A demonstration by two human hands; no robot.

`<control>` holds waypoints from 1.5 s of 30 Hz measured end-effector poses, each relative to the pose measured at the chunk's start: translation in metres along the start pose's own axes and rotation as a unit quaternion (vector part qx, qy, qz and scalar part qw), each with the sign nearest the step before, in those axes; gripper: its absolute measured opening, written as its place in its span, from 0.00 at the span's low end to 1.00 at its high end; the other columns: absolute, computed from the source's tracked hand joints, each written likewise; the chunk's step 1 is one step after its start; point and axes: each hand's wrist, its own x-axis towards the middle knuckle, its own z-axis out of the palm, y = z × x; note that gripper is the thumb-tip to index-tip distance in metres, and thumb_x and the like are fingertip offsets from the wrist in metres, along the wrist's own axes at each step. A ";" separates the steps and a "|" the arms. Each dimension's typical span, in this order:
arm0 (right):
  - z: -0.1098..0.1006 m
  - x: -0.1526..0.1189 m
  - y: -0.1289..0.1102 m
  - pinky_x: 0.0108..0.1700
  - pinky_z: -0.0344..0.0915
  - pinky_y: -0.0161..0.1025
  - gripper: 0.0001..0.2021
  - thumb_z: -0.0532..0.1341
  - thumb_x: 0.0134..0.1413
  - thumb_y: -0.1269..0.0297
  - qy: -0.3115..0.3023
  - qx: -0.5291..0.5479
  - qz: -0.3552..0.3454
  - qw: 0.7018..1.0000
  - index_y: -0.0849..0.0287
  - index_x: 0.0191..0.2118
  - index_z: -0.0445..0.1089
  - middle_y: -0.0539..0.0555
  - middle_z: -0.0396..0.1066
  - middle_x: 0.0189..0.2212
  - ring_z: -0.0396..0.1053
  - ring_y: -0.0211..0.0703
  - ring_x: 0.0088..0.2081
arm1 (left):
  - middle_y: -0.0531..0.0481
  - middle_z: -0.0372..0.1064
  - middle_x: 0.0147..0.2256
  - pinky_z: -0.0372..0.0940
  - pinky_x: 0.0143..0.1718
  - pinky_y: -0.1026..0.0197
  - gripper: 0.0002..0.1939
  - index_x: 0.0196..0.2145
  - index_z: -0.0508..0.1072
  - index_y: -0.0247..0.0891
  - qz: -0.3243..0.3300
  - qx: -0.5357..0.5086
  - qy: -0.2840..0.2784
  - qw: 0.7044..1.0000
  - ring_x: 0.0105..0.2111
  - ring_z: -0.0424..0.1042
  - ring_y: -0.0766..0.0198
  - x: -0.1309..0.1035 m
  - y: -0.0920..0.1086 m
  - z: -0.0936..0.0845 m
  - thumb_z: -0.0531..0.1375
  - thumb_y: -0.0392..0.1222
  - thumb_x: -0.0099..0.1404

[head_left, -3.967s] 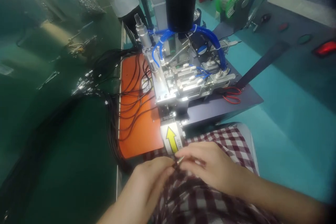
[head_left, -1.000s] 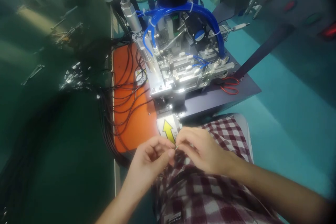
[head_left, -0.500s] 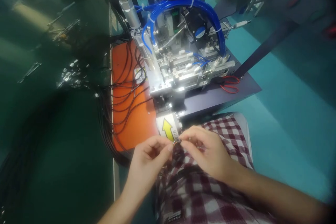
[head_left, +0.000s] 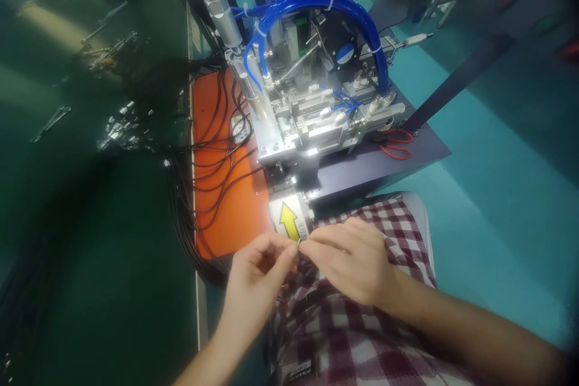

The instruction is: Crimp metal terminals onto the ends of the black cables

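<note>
My left hand [head_left: 257, 271] is closed, thumb and forefinger pinched together. Against its fingertips come those of my right hand [head_left: 355, 262], also closed in a pinch. Between the two pinches shows a tiny pale, shiny bit [head_left: 299, 242], too small to name and mostly covered by the fingers. Just beyond the fingertips is a white plate with a yellow arrow [head_left: 288, 221], at the front of a metal machine [head_left: 316, 114]. Beneath my hands lies red-and-white checked cloth [head_left: 335, 338] over my lap.
Thin black cables [head_left: 221, 163] run over an orange board [head_left: 226, 229] to the left. A dark green surface [head_left: 136, 289] bears a cluster of small shiny metal parts [head_left: 124, 126]. Blue hoses [head_left: 316, 5] arch above the machine; a red cord [head_left: 398, 151] lies at its right.
My right hand has shifted slightly left, its fingers closing flatter together against the left fingertips. The dark piece that showed below the fingertips is no longer visible. The left hand has barely moved.
</note>
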 end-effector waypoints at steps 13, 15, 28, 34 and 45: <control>0.013 0.005 -0.014 0.27 0.55 0.35 0.08 0.58 0.56 0.72 0.016 0.167 0.159 0.973 0.59 0.26 0.66 0.47 0.68 0.20 0.62 0.33 0.21 | 0.54 0.68 0.24 0.58 0.23 0.71 0.07 0.31 0.74 0.37 0.032 -0.020 0.035 0.999 0.24 0.63 0.72 0.001 -0.006 0.001 0.63 0.44 0.61; 0.017 0.002 -0.021 0.27 0.59 0.33 0.06 0.57 0.56 0.71 0.005 0.272 0.276 0.922 0.59 0.28 0.65 0.48 0.67 0.23 0.63 0.34 0.22 | 0.54 0.69 0.24 0.58 0.24 0.71 0.06 0.32 0.75 0.38 0.038 -0.037 0.038 0.998 0.24 0.63 0.72 0.000 -0.009 0.001 0.64 0.43 0.61; 0.015 0.005 -0.012 0.31 0.61 0.34 0.05 0.57 0.58 0.70 -0.028 0.323 0.315 0.892 0.59 0.30 0.65 0.49 0.67 0.27 0.64 0.35 0.27 | 0.53 0.71 0.24 0.60 0.22 0.71 0.08 0.34 0.76 0.37 0.019 -0.015 0.027 0.999 0.21 0.63 0.73 0.004 -0.002 -0.003 0.65 0.43 0.58; -0.005 0.015 -0.008 0.31 0.56 0.36 0.06 0.56 0.57 0.72 -0.082 0.242 0.206 0.945 0.60 0.29 0.65 0.49 0.65 0.25 0.61 0.36 0.26 | 0.51 0.73 0.30 0.66 0.32 0.66 0.03 0.35 0.75 0.39 0.168 0.149 0.043 0.973 0.30 0.71 0.66 -0.002 -0.006 -0.004 0.61 0.36 0.62; 0.005 0.026 0.018 0.18 0.41 0.26 0.05 0.59 0.51 0.71 -0.317 0.744 0.477 0.345 0.66 0.27 0.65 0.43 0.55 0.20 0.40 0.21 0.15 | 0.51 0.72 0.29 0.65 0.30 0.68 0.05 0.36 0.75 0.40 0.191 0.036 -0.057 0.979 0.29 0.71 0.68 0.000 -0.003 -0.016 0.60 0.33 0.63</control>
